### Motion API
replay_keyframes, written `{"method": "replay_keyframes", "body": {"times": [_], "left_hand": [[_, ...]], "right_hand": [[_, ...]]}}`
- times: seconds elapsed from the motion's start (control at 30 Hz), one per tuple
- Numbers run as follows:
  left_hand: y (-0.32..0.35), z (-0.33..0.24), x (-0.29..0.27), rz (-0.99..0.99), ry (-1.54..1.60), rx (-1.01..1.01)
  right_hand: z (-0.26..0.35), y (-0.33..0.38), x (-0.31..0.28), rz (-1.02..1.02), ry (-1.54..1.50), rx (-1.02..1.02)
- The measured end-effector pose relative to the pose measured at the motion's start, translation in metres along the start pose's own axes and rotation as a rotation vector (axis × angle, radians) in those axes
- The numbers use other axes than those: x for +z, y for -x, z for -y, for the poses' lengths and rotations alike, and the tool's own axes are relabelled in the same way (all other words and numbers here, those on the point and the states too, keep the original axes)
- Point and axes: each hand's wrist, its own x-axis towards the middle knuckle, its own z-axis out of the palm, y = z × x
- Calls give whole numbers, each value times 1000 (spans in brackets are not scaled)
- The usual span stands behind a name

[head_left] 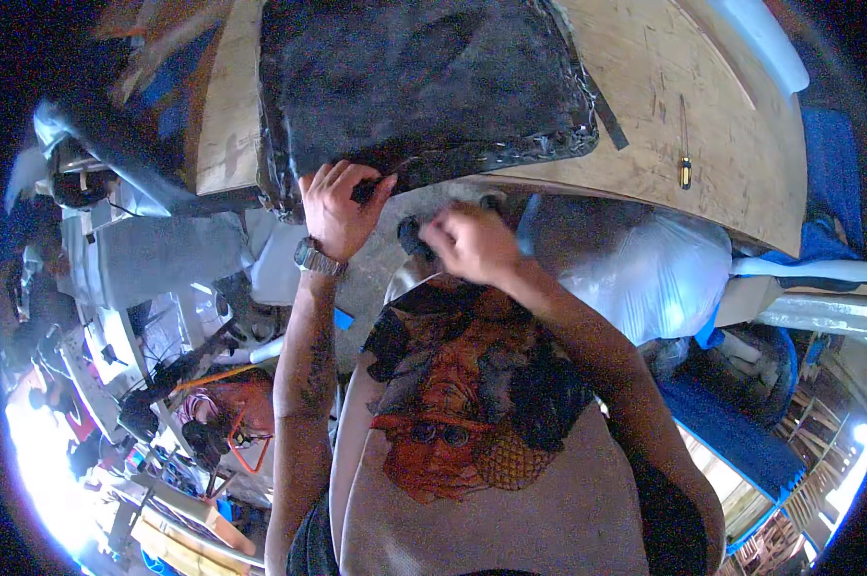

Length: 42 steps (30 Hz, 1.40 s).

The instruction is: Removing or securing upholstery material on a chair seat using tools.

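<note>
Panel point(424, 82) overhanging table point(635, 58), left hand point(340, 209) on edge, right hand point(476, 244) apart

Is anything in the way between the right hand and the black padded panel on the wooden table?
Nothing visible: between the right hand and the black padded panel's near edge, only floor shows below. The left hand is at that edge, farther left.
</note>
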Motion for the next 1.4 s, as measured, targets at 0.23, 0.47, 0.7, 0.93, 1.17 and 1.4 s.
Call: {"method": "replay_keyframes", "body": {"times": [0.23,0.47,0.7,0.93,1.17,1.4], "left_hand": [[-1,-2,-3,-8,-17,27],[0,0,1,4,-20,25],[0,-2,1,19,-40,12],[-1,0,1,18,-24,19],[0,1,1,-9,-12,26],[1,3,0,-13,-24,52]], "right_hand": [[-31,13,3,260,-1047,199],[-56,11,-22,226,-1757,412],[-79,9,-25,465,-1719,318],[-75,11,-23,434,-1727,364],[-49,4,-29,290,-1740,578],[-36,-1,3,-251,199,94]]}}
